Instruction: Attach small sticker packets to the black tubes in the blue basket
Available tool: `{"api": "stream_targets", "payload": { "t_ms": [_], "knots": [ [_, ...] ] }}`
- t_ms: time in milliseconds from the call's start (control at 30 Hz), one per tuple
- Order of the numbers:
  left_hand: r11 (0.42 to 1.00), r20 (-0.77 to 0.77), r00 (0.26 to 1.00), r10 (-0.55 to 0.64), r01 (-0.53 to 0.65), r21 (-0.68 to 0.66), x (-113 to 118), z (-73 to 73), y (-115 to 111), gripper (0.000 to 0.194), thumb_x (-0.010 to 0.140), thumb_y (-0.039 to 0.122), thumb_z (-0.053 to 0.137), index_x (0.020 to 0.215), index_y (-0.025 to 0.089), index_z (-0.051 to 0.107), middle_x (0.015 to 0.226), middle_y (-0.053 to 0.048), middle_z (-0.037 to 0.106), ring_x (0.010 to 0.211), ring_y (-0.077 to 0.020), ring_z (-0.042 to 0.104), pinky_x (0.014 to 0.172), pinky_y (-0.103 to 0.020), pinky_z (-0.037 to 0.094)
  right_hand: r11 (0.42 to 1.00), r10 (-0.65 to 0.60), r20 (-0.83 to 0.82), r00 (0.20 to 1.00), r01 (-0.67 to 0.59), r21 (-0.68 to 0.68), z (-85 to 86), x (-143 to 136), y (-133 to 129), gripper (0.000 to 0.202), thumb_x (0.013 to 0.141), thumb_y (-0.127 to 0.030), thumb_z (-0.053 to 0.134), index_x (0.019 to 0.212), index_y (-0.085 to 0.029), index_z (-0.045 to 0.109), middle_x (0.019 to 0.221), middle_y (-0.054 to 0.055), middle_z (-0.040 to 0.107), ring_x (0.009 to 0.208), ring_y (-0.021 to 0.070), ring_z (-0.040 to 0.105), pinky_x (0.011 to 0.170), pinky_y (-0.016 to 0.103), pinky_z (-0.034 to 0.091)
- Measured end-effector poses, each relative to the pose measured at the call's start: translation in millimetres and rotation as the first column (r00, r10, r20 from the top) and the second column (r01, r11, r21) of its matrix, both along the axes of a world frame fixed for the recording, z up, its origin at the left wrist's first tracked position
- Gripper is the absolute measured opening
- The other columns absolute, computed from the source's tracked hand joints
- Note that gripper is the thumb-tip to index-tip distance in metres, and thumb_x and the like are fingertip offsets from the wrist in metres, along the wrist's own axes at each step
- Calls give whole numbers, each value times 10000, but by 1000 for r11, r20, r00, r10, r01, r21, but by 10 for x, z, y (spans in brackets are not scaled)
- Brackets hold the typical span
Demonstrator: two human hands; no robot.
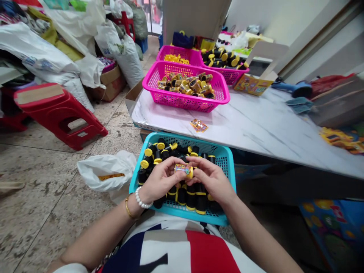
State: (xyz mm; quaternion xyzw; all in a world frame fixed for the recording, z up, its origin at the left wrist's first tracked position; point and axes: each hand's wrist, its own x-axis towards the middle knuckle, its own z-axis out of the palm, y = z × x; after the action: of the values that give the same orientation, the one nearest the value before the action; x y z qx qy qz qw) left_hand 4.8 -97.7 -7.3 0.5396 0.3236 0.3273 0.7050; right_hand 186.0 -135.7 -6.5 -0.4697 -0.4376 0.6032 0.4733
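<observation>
Since the head camera is the only view here, everything comes from that. The piece being worked on is a small label-wrapped tube [182,169] with a yellow end, held up over the middle of the turquoise basket [231,167]. The left hand [160,176] has its thumb and fingers closed in a narrow pinch on the label end, and the right hand [212,180] has its thumb and fingertips curled in close around the yellow end. Can't tell how hard either one is squeezing, and the underside of the tube is hidden.

The basket itself is full of black tubes with yellow caps [200,201]. Just beyond its far rim, a few loose printed labels [199,125] lie on the white marbled table [256,121], and past those a pink basket [184,103] holds a heap of labelled tubes [196,86]. A white sack [90,172] sits just left of the turquoise basket.

To me this looks like fingertip work on the label, so I'd let the right hand steady the yellow end and do the smoothing with the left thumb. Roll the tube rather than drag the thumb, keep the label's edge square to the yellow rim, and go light, because a glossy label probably creases or skews easily. Working above the turquoise basket seems smart too: a slip would likely land inside it.
</observation>
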Motion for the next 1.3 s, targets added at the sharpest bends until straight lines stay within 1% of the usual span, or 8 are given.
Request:
{"api": "stream_targets", "payload": {
  "t_ms": [133, 433, 667, 800, 967, 1033, 1133, 1300],
  "knots": [
    [974, 97, 995, -11, 32, -225, 24, -82, -41, 353, 817, 482, 614, 979, 177, 544, 632, 26, 588, 432, -49, 446, 402, -153, 315, 979, 31, 148, 988, -60, 197, 37, 15, -39, 187, 771, -248, 720, 954, -277, 749, 1119, 63, 599, 1009, 207, 614, 753, 314, 593],
    [898, 328, 943, 52, 99, -428, 47, -153, -126, 383, 814, 451, 640, 1003, 133, 541, 646, 12, 567, 420, -22, 419, 400, -142, 275, 854, -148, 387, 910, -80, 515, 21, 29, 32, 222, 786, -140, 691, 919, -311, 742, 1085, 51, 604, 959, 204, 641, 793, 341, 568],
    [974, 109, 993, 41, -16, -226, -101, -119, -206, 434, 804, 452, 641, 1083, 125, 581, 700, -22, 615, 490, -62, 486, 453, -177, 331, 456, -736, 344, 584, 50, 889, 726, 405, 1472, 302, 806, -199, 648, 1088, -297, 689, 1149, 54, 602, 1073, 223, 586, 862, 383, 549],
    [967, -42, 985, 165, -170, -190, -320, -137, -233, 380, 806, 438, 632, 1041, 140, 616, 700, -15, 611, 520, -73, 483, 486, -191, 370, 531, -705, 514, 489, -117, 839, 886, 480, 1885, 465, 778, -202, 654, 1238, -242, 600, 1244, 82, 566, 1121, 249, 560, 894, 425, 532],
    [906, -182, 894, 409, -421, -32, -571, -156, -206, 281, 820, 388, 623, 991, 165, 638, 715, -6, 615, 585, -94, 516, 550, -204, 419, 690, -311, 794, 523, -450, 567, 323, 153, 1264, 179, 849, -207, 581, 958, -256, 714, 961, 29, 686, 923, 193, 632, 868, 368, 510],
    [904, -190, 888, 420, -428, -4, -598, -151, -181, 263, 831, 379, 611, 986, 168, 636, 718, -4, 616, 587, -95, 519, 550, -203, 418, 694, -99, 920, 380, -636, 337, 51, 20, 973, 178, 818, -199, 615, 967, -239, 703, 959, 46, 680, 883, 204, 621, 818, 354, 507],
    [918, -187, 900, 393, -397, 18, -549, -136, -154, 253, 841, 371, 599, 978, 161, 633, 715, -8, 618, 596, -99, 527, 550, -200, 418, 697, -40, 991, 127, -707, 119, -203, -105, 743, 275, 756, -170, 658, 1030, -192, 650, 983, 90, 652, 910, 241, 575, 807, 363, 477],
    [935, -185, 917, 353, -354, 31, -413, -152, -142, 272, 819, 384, 615, 960, 154, 644, 704, -17, 621, 607, -116, 551, 555, -210, 434, 697, -75, 997, 19, -714, 66, -127, -99, 750, 214, 754, -222, 665, 954, -166, 615, 866, 86, 645, 866, 237, 555, 807, 351, 442]
  ]
}}
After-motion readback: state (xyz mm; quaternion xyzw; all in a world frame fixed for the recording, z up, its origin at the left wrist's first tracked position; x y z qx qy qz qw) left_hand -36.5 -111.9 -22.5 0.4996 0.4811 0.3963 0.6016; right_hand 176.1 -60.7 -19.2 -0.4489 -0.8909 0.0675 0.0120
